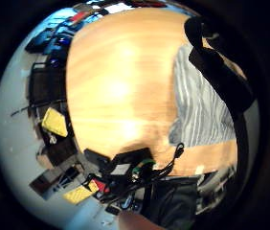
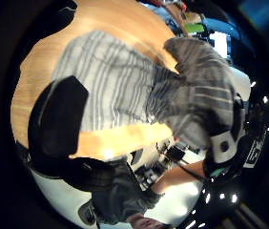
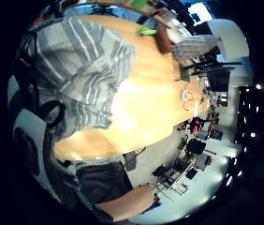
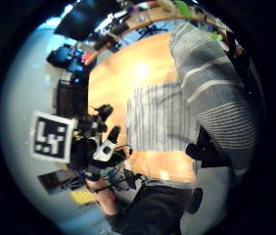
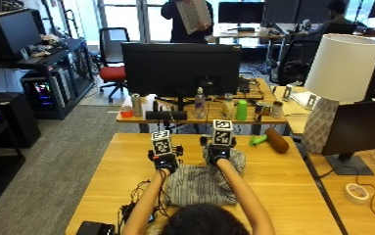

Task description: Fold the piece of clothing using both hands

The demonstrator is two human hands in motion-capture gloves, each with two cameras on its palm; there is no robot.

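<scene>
- Grey-and-white striped fabric garment [image 5: 202,185] lies on the light wooden bench [image 5: 285,191], in front of the person, its far right part lifted off the surface.
- Step in hand, as I judge it: carrying the far edge over toward the near hem. To do it well, both far corners should travel level so the fold line runs straight; the right corner looks ahead of the left.
- Right hand [image 5: 218,153] at about 1 o'clock of the garment, raised above the bench, fingers curled around a bunch of striped cloth; the thumb-side palm view shows fabric draped close past it.
- Left hand [image 5: 165,162] at about 11 o'clock, at the garment's far left corner, low near the bench. Cannot tell whether its fingers pinch the cloth.
- Both forearms extended forward, roughly parallel, hands near each other.
</scene>
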